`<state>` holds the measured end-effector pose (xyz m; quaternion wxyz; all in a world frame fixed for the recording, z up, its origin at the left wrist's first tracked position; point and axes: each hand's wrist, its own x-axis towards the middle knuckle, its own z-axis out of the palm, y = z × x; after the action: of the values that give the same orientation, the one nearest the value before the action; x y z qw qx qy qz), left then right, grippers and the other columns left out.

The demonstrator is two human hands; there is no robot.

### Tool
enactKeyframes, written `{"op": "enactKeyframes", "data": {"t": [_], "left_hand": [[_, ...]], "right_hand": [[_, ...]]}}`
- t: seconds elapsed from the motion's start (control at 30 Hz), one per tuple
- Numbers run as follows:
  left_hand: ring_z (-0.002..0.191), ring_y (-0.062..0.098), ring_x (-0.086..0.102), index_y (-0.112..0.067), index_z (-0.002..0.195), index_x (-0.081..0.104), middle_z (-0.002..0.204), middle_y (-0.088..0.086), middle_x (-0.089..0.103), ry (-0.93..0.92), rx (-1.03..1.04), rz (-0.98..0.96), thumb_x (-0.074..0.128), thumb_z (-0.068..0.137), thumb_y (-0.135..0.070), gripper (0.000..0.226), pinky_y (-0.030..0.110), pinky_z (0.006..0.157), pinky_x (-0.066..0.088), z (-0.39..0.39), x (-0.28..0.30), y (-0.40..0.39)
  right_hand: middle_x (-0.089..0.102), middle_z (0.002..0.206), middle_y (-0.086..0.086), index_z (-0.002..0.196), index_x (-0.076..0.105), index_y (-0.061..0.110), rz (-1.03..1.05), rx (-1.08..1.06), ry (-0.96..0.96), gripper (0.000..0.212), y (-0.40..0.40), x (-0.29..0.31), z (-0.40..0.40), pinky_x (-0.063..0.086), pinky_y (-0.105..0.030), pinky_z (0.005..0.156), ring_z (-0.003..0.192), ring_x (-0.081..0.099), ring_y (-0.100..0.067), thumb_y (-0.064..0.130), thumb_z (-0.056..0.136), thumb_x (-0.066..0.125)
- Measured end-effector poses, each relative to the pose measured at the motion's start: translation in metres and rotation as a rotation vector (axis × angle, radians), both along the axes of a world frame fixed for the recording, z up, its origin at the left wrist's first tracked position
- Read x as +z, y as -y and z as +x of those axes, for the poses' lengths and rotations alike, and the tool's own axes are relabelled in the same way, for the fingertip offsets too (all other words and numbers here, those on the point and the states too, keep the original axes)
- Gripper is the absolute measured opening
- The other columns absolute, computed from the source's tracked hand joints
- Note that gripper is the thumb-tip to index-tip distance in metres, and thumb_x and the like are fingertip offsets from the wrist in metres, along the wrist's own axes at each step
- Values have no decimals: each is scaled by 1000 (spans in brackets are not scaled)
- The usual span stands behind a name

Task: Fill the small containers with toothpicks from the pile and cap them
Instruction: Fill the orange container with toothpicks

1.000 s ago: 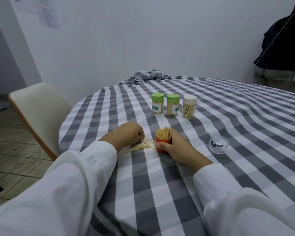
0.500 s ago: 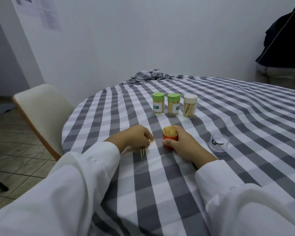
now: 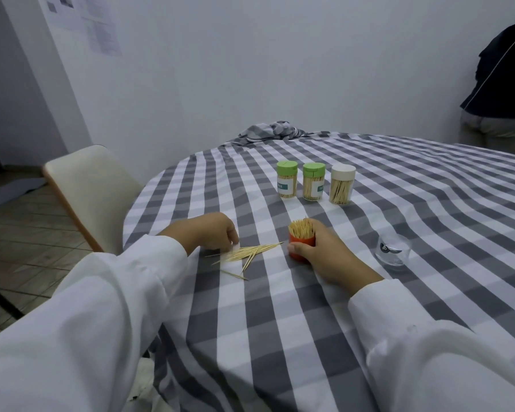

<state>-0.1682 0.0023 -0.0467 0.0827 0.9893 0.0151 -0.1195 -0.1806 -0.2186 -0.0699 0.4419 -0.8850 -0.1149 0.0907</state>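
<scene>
While the loose toothpicks (image 3: 247, 253) are lying flat on the checked tablecloth (image 3: 280, 322) in a thin fan, their long axes are running roughly left to right, with the far tips reaching toward the orange container (image 3: 301, 247) and the near ends sitting under the fingertips of the left hand (image 3: 211, 233). That hand is curling down onto the left end of the fan, touching or pinching the ends; I cannot tell whether any are actually being held. The right hand (image 3: 324, 254) is wrapping thumb and fingers round the orange container, which is standing upright just to the right of the fan, already bristling with toothpicks above its rim. So the pile is lying between the two hands, nearer the left, and the next move is likely calling for the left hand to gather the sticks, turn them upright and carry them rightward to the open mouth. A clear cap (image 3: 394, 250) is resting on the cloth beyond the right hand. Farther back, two green-capped jars (image 3: 287, 179) and a white-capped jar (image 3: 342, 184) are standing in a row, filled and closed.
</scene>
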Motion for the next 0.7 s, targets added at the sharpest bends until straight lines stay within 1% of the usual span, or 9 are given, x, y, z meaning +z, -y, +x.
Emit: {"op": "enactKeyframes", "data": {"t": [0.13, 0.23, 0.33, 0.4, 0.43, 0.5, 0.57, 0.63, 0.7], "left_hand": [[94, 19, 59, -11, 113, 67, 110, 5, 66, 42, -4, 14, 59, 93, -19, 24, 25, 88, 49, 1, -5, -2], [91, 21, 60, -9, 108, 68, 103, 8, 68, 42, -4, 33, 59, 92, -29, 27, 28, 85, 49, 2, -8, -4], [86, 20, 58, -8, 105, 69, 103, 11, 67, 21, 5, -60, 54, 93, -34, 32, 28, 81, 48, -1, -7, -4], [95, 20, 58, -13, 111, 68, 108, 5, 65, -32, -14, -145, 56, 92, -37, 32, 29, 87, 47, -6, -4, -7], [101, 19, 56, -19, 118, 65, 111, -1, 62, -73, -36, -161, 61, 89, -39, 35, 29, 91, 44, -9, -2, -8], [108, 16, 49, -27, 131, 54, 116, -9, 52, -162, -74, -142, 71, 80, -44, 57, 30, 100, 39, -16, -1, -12], [108, 17, 44, -29, 138, 45, 118, -8, 45, -193, -91, -126, 75, 76, -41, 70, 34, 105, 36, -19, -2, -14], [105, 18, 45, -27, 138, 47, 116, -7, 46, -162, -94, -135, 76, 77, -36, 67, 32, 102, 38, -20, -5, -14], [102, 17, 48, -27, 133, 54, 112, -7, 52, -119, -100, -160, 75, 78, -35, 59, 29, 96, 40, -20, -7, -15]], "right_hand": [[45, 136, -1, 142, 27, 24, -8, -11, 1, 64, -1, 0, -1, 40, -35, 99, 119, 46, -21, 33, 89, 60], [44, 137, -1, 142, 26, 24, -15, -10, 7, 64, -1, 0, -1, 41, -33, 97, 114, 45, -18, 34, 89, 60], [43, 137, -2, 143, 26, 24, -15, -10, 11, 65, -1, 0, -1, 41, -34, 97, 116, 45, -19, 34, 88, 60], [44, 137, -1, 142, 27, 24, -9, -8, 11, 65, 0, 0, 0, 41, -34, 97, 117, 44, -19, 34, 88, 60], [44, 137, -1, 142, 27, 24, -9, -8, 11, 65, 0, 0, 0, 41, -34, 97, 117, 44, -19, 34, 88, 61], [43, 138, -2, 143, 26, 24, -16, -12, 10, 66, 0, -1, 0, 41, -34, 97, 120, 44, -21, 34, 88, 60], [43, 138, -2, 143, 25, 24, -24, -16, 10, 66, -1, -1, 0, 41, -33, 97, 121, 44, -22, 34, 88, 60], [42, 139, -2, 143, 25, 23, -28, -16, 4, 65, -1, 0, 0, 41, -34, 98, 122, 44, -22, 34, 89, 59], [42, 139, -2, 143, 25, 23, -26, -12, 3, 65, 0, 0, 0, 40, -35, 99, 123, 43, -23, 33, 89, 59]]}}
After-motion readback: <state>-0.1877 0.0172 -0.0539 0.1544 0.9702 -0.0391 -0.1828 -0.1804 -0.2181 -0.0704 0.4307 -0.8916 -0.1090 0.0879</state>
